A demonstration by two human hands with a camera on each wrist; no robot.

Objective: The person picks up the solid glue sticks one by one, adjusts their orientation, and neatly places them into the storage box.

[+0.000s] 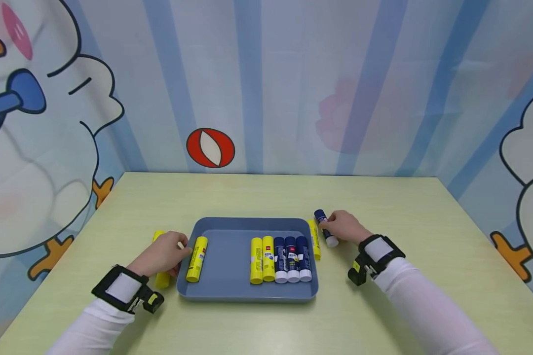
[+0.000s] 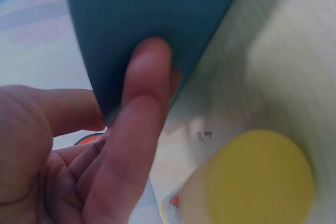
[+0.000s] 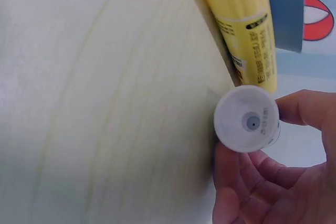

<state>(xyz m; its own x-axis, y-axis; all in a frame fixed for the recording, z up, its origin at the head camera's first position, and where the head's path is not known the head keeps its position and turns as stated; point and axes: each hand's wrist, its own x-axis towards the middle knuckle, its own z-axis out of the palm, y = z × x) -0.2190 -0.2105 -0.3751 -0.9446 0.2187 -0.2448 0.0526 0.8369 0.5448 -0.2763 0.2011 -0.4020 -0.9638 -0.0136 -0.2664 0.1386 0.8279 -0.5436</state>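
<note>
My left hand [image 1: 166, 252] pinches the left rim of the blue-grey tray [image 1: 231, 292]; the left wrist view shows its thumb and a finger on either side of the tray wall [image 2: 157, 3]. Under that hand a yellow glue stick [image 1: 163, 280] lies on the table, partly hidden. Right of the tray, my right hand [image 1: 345, 226] holds a dark blue glue stick [image 1: 321, 216] between thumb and fingers, its white end [image 3: 247, 119] facing the wrist camera. Beside it a yellow glue stick [image 1: 314, 240] lies along the tray's right side.
Inside the tray, one yellow glue stick [image 1: 197, 259] lies at the left. At the right, two yellow sticks [image 1: 256, 260] and three dark blue sticks [image 1: 292, 260] form a row. The pale wooden table [image 1: 266, 328] ends at a cartoon-printed backdrop [image 1: 293, 98].
</note>
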